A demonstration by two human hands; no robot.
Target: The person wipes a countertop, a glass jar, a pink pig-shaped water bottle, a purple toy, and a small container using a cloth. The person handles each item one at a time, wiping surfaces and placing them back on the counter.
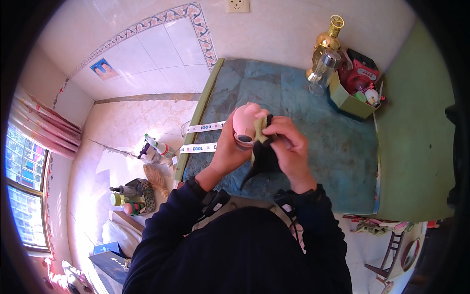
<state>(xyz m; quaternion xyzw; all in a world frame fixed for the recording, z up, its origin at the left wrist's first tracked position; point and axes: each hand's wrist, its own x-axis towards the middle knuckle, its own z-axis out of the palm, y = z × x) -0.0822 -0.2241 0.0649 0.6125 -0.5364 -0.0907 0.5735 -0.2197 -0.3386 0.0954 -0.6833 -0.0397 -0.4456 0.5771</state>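
My left hand (233,147) is closed around a pink rounded figurine (243,119) with small bumps on top and a dark round patch on its lower side. It is held above a table with a blue-green cover (293,103). On its right side, my right hand (290,145) pinches a black and yellowish cloth (260,128) between thumb and fingers. The cloth touches or lies very close to the figurine, and its dark part hangs down between my hands. Two white printed straps (200,147) run from the table's left edge towards my left hand.
At the back right stand a gold bottle (326,44), a clear glass bottle (321,75) and an open box (349,99) holding a red device and small items. Left of the table are a spray bottle (161,148), a brush (154,176) and a basket (148,196).
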